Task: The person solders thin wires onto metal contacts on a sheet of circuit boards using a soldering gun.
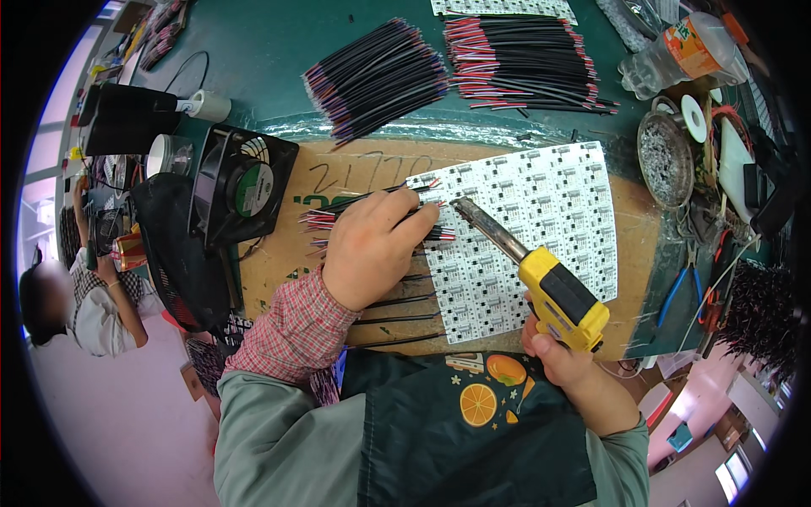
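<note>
Hands both busy, two of mine in view. My left hand [372, 245] is curled shut, pinching a bunch of thin black wires [355, 207] with red and white stripped ends, pressed onto the left edge of one white circuit panel [541, 220]. My right hand [562, 359] is wrapped tight round the grip of one yellow-and-black soldering iron [562, 296]; its metal tip [469, 209] sits just beside my left fingertips, at the wire ends on the panel.

Panel lies on a brown cardboard sheet [338, 173] on the green table [253, 51]. About five more single black wires [397, 317] lie below my left hand, running from the cardboard onto the panel's left edge.

Two big wire bundles at the far side: one [376, 80] slanted, one [524, 63] lying level, well apart from my hands. One black fan [245, 186] stands left of the cardboard, close to my left wrist. One round metal tin [665, 156] holds grey wool-like stuff, right of the panel. One clear plastic bottle [680, 51] with orange label lies top right, contents unclear. One solder spool [694, 117] beside the tin. Blue-handled pliers [676, 291] at right edge. Another person [93, 304] sits far left.
</note>
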Demonstrator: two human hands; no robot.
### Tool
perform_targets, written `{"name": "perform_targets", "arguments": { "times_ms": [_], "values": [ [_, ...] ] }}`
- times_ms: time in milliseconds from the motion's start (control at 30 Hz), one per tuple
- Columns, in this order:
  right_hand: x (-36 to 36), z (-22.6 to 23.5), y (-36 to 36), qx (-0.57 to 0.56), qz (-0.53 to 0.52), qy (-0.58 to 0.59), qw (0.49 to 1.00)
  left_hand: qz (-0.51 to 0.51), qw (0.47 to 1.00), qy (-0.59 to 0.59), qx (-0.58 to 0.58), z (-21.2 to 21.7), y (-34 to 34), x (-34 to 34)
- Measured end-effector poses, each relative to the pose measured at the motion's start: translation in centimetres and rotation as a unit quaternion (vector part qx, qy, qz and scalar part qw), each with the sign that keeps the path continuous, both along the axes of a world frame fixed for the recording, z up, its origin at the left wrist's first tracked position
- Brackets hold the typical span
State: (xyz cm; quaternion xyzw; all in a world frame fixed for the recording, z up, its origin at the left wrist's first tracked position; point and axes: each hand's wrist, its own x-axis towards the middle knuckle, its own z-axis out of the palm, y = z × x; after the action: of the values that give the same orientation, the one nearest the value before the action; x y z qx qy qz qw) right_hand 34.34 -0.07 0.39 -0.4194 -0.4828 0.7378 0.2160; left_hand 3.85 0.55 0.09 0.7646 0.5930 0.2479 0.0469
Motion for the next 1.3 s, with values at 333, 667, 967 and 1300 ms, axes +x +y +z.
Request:
{"name": "perform_targets", "arguments": {
  "times_ms": [333,667,967,1300],
  "values": [
    [0.2,0.0,0.0,-0.026,-0.001,0.018,0.999,-0.007,1.000,-0.004,0.002,-0.1,0.1,-0.2],
    [0.5,0.1,0.1,-0.026,0.007,0.008,1.000,-0.004,1.000,-0.013,-0.016,0.2,-0.1,-0.1],
    [0.9,0.2,-0.4,-0.032,0.009,0.011,0.999,0.000,0.999,-0.024,-0.024,0.2,-0.1,-0.2],
    [1.1,-0.4,-0.6,-0.036,0.007,0.025,0.999,-0.015,0.999,-0.031,0.003,-0.3,0.4,-0.5]
  ]
}}
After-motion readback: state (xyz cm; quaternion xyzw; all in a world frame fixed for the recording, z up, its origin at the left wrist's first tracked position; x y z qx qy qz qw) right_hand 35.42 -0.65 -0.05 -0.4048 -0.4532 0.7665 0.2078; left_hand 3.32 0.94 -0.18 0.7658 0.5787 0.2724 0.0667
